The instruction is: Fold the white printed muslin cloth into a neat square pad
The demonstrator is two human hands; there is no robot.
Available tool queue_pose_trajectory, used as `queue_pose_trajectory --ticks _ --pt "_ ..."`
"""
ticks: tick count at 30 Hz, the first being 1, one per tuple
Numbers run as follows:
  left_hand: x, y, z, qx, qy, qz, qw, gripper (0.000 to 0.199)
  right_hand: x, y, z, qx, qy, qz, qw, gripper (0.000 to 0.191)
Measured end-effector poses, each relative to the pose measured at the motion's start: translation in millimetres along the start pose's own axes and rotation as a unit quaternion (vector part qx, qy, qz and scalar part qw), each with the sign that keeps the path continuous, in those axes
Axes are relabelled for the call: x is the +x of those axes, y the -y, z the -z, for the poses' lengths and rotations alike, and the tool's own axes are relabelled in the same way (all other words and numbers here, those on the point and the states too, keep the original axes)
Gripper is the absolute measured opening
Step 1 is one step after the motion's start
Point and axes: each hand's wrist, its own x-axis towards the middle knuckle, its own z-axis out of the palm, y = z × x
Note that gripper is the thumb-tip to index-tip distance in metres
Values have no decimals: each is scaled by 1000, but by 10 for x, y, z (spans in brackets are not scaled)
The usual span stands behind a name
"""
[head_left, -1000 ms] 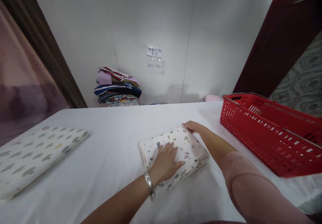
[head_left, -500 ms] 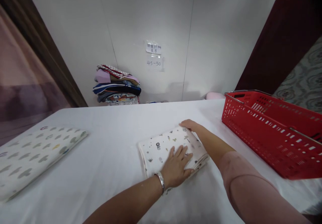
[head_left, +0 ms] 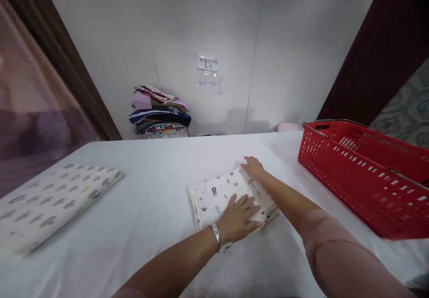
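Observation:
A folded white cloth [head_left: 208, 206] with small plant and figure prints lies on the white-covered table in front of me. My left hand [head_left: 237, 217] rests flat on top of it, fingers spread, a silver bracelet at the wrist. At the cloth's far right corner is my right hand [head_left: 254, 167], its visible fingers stretched out and slightly apart at the edge. My right forearm passes over the cloth's right side and hides part of it. Further left lies another folded white cloth [head_left: 60, 199] with grey-green cloud-like prints, apart from both hands.
A red plastic basket [head_left: 345, 168] with metal handles stands on the right of the table [head_left: 150, 164]. Behind the table's far edge rises a pile of folded fabrics [head_left: 161, 112]. Paper notes [head_left: 209, 83] are stuck to the wall, and a curtain [head_left: 40, 88] hangs at left.
My right hand's fingers have spread a little at the far corner of the cloth. My left hand stays flat on it. The view has shifted slightly.

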Motion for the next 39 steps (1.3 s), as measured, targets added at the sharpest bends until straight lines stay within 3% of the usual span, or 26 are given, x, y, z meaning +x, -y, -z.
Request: queue_pose_trajectory --ticks 3,6,9,12,17,21,26,31,35,39 --pt "-13 89 156 6 -48 53 997 51 -269 118 -46 -56 -13 138 989 48" --pt "-111 327 226 90 -130 170 973 55 -500 66 -176 -126 14 234 964 54" --pt "-245 579 169 144 -141 259 945 64 -594 -86 -299 -160 52 211 963 61" --pt "-317 696 76 162 -137 269 940 65 -588 -172 -360 -163 54 199 965 63" --pt "-300 660 48 166 -125 271 940 66 -558 -93 -292 -142 74 190 969 61" --pt "-263 670 222 135 -98 285 944 64 -599 -129 -126 -101 88 124 983 60" --pt "-243 898 587 144 -122 335 923 56 -788 -444 63 -53 70 15 996 68" --pt "-312 1142 682 59 -35 378 923 59 -885 -673 126 -43 92 -37 994 83" --pt "-352 1247 732 91 -74 358 926 51 -838 -685 101 5 100 -37 994 74" --pt "-368 1447 971 188 -119 328 918 43 -759 -490 -24 46 80 -24 995 72"
